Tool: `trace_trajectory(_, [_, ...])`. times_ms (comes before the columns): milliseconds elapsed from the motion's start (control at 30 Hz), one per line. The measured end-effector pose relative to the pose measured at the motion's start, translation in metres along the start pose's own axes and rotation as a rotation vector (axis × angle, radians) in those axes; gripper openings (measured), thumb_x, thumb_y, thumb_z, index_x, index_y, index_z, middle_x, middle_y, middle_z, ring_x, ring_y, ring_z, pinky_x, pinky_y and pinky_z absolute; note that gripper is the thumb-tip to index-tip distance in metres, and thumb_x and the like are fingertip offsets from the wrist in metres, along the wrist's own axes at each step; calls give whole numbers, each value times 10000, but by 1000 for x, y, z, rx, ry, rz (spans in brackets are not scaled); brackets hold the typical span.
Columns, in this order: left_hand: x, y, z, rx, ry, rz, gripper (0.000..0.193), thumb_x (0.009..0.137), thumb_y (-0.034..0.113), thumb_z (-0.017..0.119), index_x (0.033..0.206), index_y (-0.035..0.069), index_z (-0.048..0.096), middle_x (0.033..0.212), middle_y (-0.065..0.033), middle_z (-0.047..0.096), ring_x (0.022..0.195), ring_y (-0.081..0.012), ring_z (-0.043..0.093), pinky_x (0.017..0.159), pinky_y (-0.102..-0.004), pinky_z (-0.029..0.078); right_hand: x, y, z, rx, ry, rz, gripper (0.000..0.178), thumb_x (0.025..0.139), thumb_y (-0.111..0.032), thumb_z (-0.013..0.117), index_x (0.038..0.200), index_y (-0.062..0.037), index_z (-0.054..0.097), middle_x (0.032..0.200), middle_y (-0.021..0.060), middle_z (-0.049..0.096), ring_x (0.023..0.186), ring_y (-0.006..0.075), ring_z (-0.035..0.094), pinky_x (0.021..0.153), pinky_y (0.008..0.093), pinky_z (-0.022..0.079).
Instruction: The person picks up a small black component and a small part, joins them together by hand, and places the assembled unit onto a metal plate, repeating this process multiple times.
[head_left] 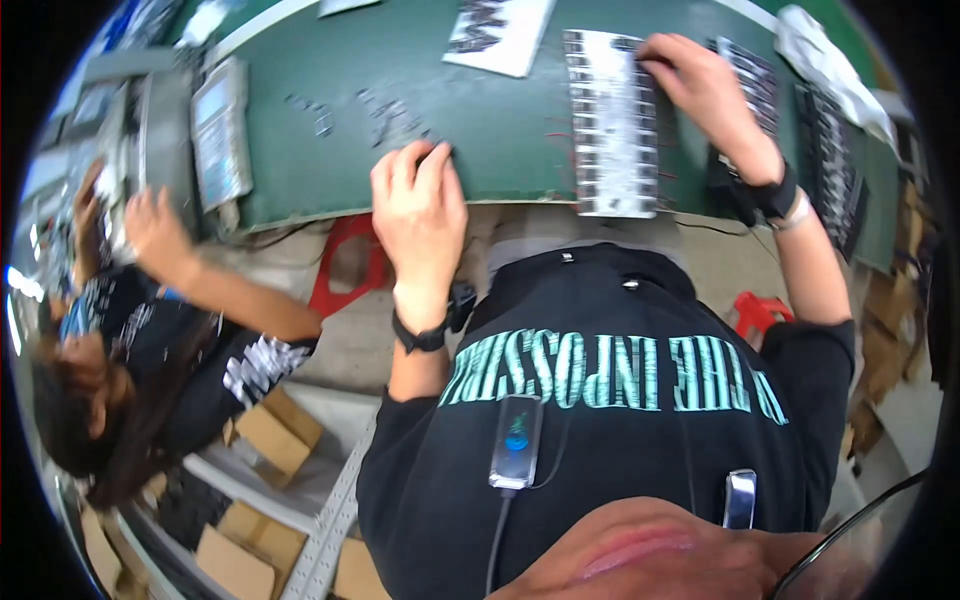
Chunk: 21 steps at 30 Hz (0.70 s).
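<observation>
A long white sheet [612, 125] lies on the green table, with small black parts lined along both long edges and thin red wires at its sides. My right hand [705, 95] is closed at its far right corner, thumb and fingers together; what they pinch is too small to make out. Further left, my left hand [422, 195] rests near the table's front edge with curled fingers. Its fingertips touch down beside a scatter of small dark pieces [390, 115], and anything between them is hidden. A few more dark pieces [322, 122] lie to the left.
Another white sheet with dark parts [500, 35] lies at the back. Trays of black parts [828, 150] and a white bag [835, 70] stand at right. At left are a grey device [220, 135] and a co-worker's hand [160, 235]. A red stool [350, 265] is below the table.
</observation>
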<state>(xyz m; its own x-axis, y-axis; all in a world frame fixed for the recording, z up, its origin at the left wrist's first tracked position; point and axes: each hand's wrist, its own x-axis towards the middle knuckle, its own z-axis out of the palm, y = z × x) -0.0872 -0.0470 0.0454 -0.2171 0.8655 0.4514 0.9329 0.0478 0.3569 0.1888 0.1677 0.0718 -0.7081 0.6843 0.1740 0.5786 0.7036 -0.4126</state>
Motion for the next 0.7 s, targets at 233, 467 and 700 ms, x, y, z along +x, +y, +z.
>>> trace_trajectory(233, [-10,0,35,-85,42,2,183,830,95,760,1006,56,724,1028,-88,667,1006,-291,604,857,-408,517,2,4,29,93,65,167,175,928,-146,646,1072,-49,669,981,133,680,878,305,676,776,355,536])
trace_trajectory(467, [-14,10,36,4,20,-50,221,824,128,783,1025,56,725,1008,-87,658,991,-292,594,859,-409,506,0,12,28,-46,94,63,182,927,-142,640,1077,-43,669,972,137,685,877,280,687,783,353,539])
trace_trajectory(700, [-10,22,23,-34,38,-59,201,819,127,781,1001,57,731,1015,-92,653,1007,-304,585,879,-415,496,3,24,16,89,-57,98,185,928,-130,634,1078,-21,643,974,137,683,860,282,678,786,347,534])
